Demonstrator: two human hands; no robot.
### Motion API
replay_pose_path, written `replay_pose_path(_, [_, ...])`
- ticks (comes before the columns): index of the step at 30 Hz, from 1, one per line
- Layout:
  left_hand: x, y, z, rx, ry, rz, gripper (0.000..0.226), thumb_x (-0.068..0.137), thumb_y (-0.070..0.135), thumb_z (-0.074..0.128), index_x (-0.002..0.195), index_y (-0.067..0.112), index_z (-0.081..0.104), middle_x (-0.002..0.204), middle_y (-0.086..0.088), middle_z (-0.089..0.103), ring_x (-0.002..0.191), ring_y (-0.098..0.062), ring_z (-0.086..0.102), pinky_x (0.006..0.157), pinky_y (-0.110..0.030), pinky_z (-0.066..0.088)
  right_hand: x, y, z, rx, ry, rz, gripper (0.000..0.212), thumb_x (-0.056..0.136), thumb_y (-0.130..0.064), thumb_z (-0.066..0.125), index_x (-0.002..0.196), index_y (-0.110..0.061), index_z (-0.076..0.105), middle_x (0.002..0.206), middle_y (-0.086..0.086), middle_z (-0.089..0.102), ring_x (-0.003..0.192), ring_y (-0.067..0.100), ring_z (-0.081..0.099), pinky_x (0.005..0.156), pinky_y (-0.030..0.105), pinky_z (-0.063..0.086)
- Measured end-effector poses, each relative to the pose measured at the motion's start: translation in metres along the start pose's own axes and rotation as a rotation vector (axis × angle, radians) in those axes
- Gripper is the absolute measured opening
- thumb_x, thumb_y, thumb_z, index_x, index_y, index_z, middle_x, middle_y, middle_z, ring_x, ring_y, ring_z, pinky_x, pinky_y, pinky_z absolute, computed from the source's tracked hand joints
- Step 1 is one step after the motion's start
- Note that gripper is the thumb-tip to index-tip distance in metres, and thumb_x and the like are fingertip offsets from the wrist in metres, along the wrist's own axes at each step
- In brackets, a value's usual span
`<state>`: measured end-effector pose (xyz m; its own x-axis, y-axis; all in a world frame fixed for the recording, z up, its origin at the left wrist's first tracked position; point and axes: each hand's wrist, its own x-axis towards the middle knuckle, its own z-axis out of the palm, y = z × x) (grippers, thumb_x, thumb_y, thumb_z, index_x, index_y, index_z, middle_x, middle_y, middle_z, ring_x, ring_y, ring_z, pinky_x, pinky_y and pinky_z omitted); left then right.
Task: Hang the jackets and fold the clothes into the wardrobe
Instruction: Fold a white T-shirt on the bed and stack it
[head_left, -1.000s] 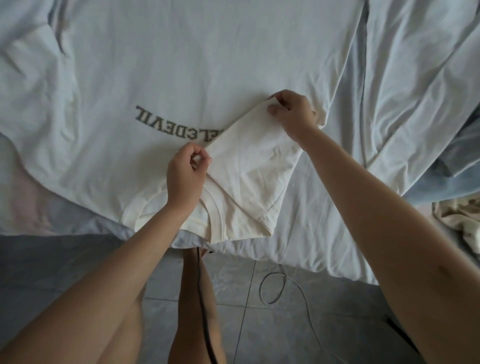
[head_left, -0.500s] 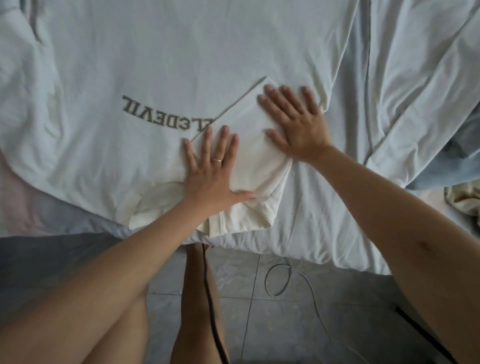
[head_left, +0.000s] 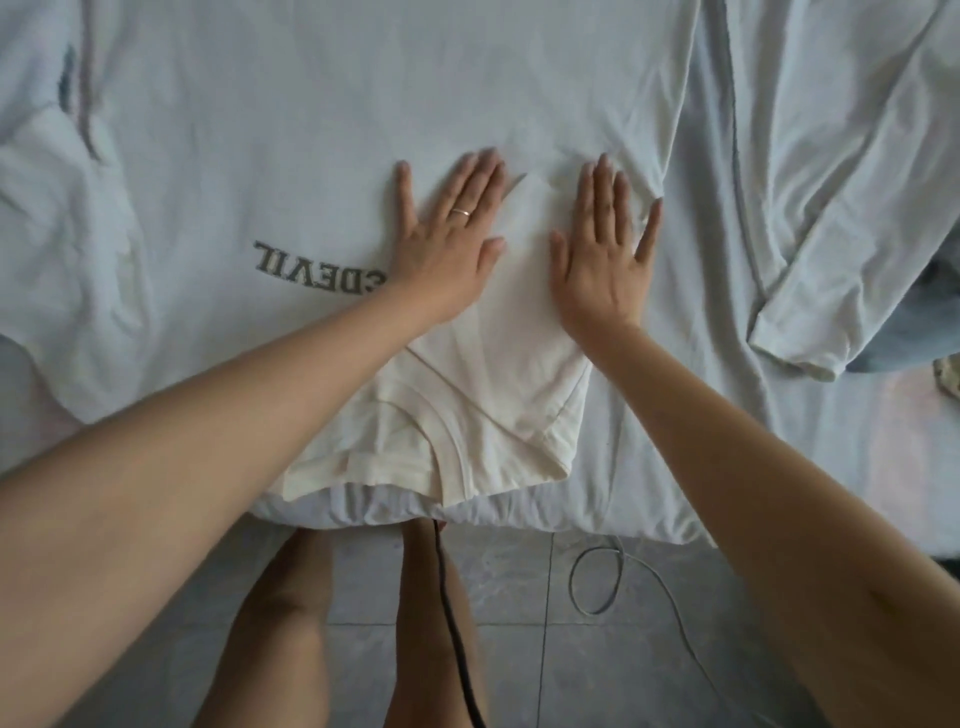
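A second ago I was pinching the cloth. Now my left hand (head_left: 447, 244) and right hand (head_left: 605, 249) lie flat with fingers spread, smoothing the folded flap (head_left: 514, 358) of the T-shirt (head_left: 311, 130) at the bed's (head_left: 639, 493) near edge. This fold looks set, so the other side comes next.

left hand (head_left: 447, 239) flat, right hand (head_left: 605, 254) flat, fingers spread, arms outstretched

- A bed (head_left: 654, 483) with a pale, wrinkled sheet fills the upper view.
- Grey floor tiles (head_left: 582, 675) with thin grout lines lie below its edge.
- A thin white cable (head_left: 620, 571) loops across the tiles beside the bed.
- The light is soft and even.
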<state>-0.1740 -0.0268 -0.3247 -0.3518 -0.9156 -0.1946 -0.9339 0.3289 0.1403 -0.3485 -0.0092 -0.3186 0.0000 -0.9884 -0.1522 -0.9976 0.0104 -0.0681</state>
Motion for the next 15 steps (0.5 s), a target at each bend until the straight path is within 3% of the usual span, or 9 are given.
replay_pose_path(3, [0.0, 0.009, -0.006, -0.011, 0.061, 0.057, 0.065, 0.092, 0.036, 0.026, 0.152, 0.013, 0.014, 0.16, -0.002, 0.011, 0.147, -0.014, 0.01, 0.112, -0.06, 0.001, -0.04, -0.029, -0.005, 0.097, 0.073, 0.038, 0.06, 0.099, -0.034, 0.026, 0.152, -0.009, 0.012, 0.16, 0.007, 0.012, 0.147, 0.019, 0.011, 0.116, 0.041, -0.01])
replay_pose_path(7, [-0.042, -0.004, 0.008, 0.154, 0.031, 0.421, 0.062, 0.094, 0.038, 0.028, 0.151, 0.015, 0.023, 0.158, -0.002, 0.021, 0.145, -0.015, 0.02, 0.114, -0.053, 0.012, -0.126, -0.029, 0.009, 0.141, -0.144, -0.01, 0.061, 0.099, -0.042, 0.021, 0.152, -0.016, 0.007, 0.159, 0.0, 0.005, 0.147, 0.015, 0.003, 0.119, 0.041, -0.006])
replay_pose_path(9, [-0.066, -0.025, 0.017, 0.2, 0.01, 0.408, 0.062, 0.094, 0.041, 0.027, 0.151, 0.017, 0.021, 0.158, -0.001, 0.02, 0.145, -0.016, 0.02, 0.115, -0.05, 0.014, -0.161, -0.015, 0.014, 0.119, -0.232, 0.019, 0.061, 0.098, -0.048, 0.019, 0.153, -0.025, 0.009, 0.159, -0.003, 0.006, 0.147, 0.017, 0.006, 0.119, 0.044, -0.002])
replay_pose_path(11, [-0.086, -0.041, 0.019, 0.156, -0.019, 0.346, 0.062, 0.094, 0.04, 0.029, 0.151, 0.017, 0.02, 0.158, -0.002, 0.019, 0.146, -0.015, 0.016, 0.115, -0.05, 0.014, -0.177, -0.007, 0.013, 0.111, -0.294, 0.086, 0.062, 0.097, -0.055, 0.012, 0.153, -0.03, 0.001, 0.16, -0.005, -0.002, 0.147, 0.018, -0.001, 0.118, 0.045, -0.008])
replay_pose_path(13, [-0.105, -0.052, 0.013, 0.034, -0.044, 0.309, 0.063, 0.092, 0.036, 0.033, 0.151, 0.018, 0.018, 0.158, -0.002, 0.02, 0.146, -0.01, 0.008, 0.115, -0.049, 0.008, -0.182, -0.014, 0.005, 0.135, -0.3, 0.186, 0.068, 0.094, -0.059, 0.008, 0.152, -0.027, -0.007, 0.16, -0.003, -0.008, 0.146, 0.018, -0.008, 0.116, 0.043, -0.016])
replay_pose_path(15, [-0.126, -0.067, -0.003, -0.099, -0.008, 0.227, 0.065, 0.088, 0.03, 0.039, 0.149, 0.019, 0.02, 0.157, -0.003, 0.024, 0.146, -0.008, 0.006, 0.113, -0.047, 0.003, -0.18, -0.028, -0.007, 0.192, -0.233, 0.254, 0.071, 0.094, -0.056, 0.017, 0.153, -0.019, 0.001, 0.161, 0.007, 0.002, 0.147, 0.021, -0.004, 0.116, 0.042, -0.016])
